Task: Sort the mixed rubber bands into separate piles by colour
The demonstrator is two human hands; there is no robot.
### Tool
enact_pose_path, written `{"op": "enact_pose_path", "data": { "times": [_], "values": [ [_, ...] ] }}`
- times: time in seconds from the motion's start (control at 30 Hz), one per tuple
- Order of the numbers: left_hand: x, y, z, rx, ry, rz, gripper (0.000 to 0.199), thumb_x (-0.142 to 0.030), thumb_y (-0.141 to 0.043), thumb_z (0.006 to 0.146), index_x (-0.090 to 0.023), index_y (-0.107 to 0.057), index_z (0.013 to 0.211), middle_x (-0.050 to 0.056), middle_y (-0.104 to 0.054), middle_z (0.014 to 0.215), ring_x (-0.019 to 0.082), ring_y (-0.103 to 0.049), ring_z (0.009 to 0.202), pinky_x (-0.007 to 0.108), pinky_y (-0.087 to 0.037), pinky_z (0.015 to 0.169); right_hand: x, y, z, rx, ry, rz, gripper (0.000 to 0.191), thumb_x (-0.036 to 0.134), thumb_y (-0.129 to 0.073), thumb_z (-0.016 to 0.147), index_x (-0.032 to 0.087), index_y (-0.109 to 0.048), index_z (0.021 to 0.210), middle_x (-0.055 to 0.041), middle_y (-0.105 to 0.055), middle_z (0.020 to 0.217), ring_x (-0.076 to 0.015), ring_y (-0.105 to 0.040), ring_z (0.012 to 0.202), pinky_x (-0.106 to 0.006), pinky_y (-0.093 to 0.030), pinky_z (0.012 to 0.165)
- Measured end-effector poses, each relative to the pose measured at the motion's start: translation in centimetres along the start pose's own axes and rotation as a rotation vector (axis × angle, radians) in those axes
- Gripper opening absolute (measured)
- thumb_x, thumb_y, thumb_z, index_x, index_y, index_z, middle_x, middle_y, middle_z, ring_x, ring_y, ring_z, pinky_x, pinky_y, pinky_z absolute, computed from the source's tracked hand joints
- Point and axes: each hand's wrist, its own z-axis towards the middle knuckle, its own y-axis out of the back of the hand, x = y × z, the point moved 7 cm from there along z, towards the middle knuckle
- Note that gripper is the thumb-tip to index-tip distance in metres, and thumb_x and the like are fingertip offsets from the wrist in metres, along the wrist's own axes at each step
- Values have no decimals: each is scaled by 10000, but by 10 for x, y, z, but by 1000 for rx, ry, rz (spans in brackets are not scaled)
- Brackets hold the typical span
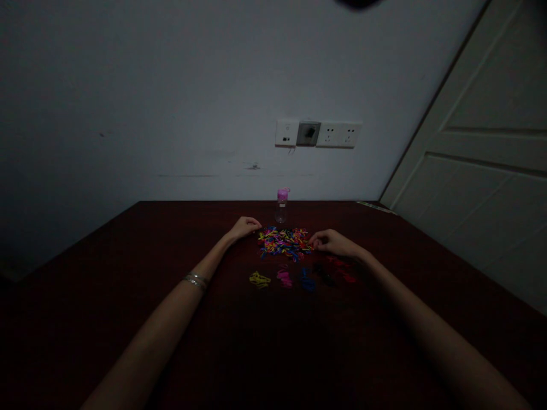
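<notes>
A mixed pile of small colourful bands or clips (pixel 284 242) lies on the dark table. My left hand (pixel 245 226) rests at the pile's left edge, fingers curled together; anything between them is too small to make out. At the right edge, my right hand (pixel 331 242) has its fingertips pinched by the pieces, and what they hold cannot be made out. Nearer to me lie sorted heaps: yellow (pixel 260 279), pink (pixel 284 277), blue (pixel 307 281), black (pixel 325 274) and red (pixel 344 270), the last partly in shadow near my right forearm.
Behind the pile stands a clear bottle (pixel 281 212) with a pink lid. The dark red table (pixel 192 228) meets a wall with sockets (pixel 337 135). A thin patterned strip (pixel 376 207) lies at the back right, near a white door (pixel 478 159).
</notes>
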Motion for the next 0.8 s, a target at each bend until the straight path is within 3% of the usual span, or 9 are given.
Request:
{"op": "enact_pose_path", "data": {
  "times": [0.27, 0.47, 0.63, 0.8],
  "values": [
    [-1, 0, 0, -10, -8, 11, 236, -300, -607, 651, -100, -639, 771, -52, -444, 441, 46, -328, 398, 181, -230, 402, 0, 19, -4, -109, 28, -142, 236, 163, -490, 661, 116, -620, 852, -19, -585, 688, -109, -510, 610, -227, -390, 576],
    [1, 0, 1, 0, -13, -7, 268, -318, -609, 645, -91, -635, 786, -49, -458, 455, 46, -337, 401, 182, -228, 404, 4, 19, -2, -152, 63, -15, 241, 193, -508, 668, 114, -609, 872, -20, -580, 706, -107, -516, 626, -217, -398, 576],
    [2, 0, 4, -16, -43, -6, 248, -304, -615, 628, -91, -638, 753, -41, -484, 480, 47, -362, 429, 177, -256, 427, 22, -1, 2, -45, 43, 135, 216, 189, -532, 652, 109, -588, 845, -5, -572, 675, -95, -511, 597, -216, -408, 576],
    [5, -1, 7, -21, -46, -14, 236, -298, -614, 629, -91, -641, 738, -40, -479, 468, 46, -356, 424, 173, -246, 415, 66, -44, 7, 24, 134, 186, 179, 145, -523, 658, 120, -595, 820, -12, -590, 688, -98, -526, 609, -208, -416, 570]
  ]
}}
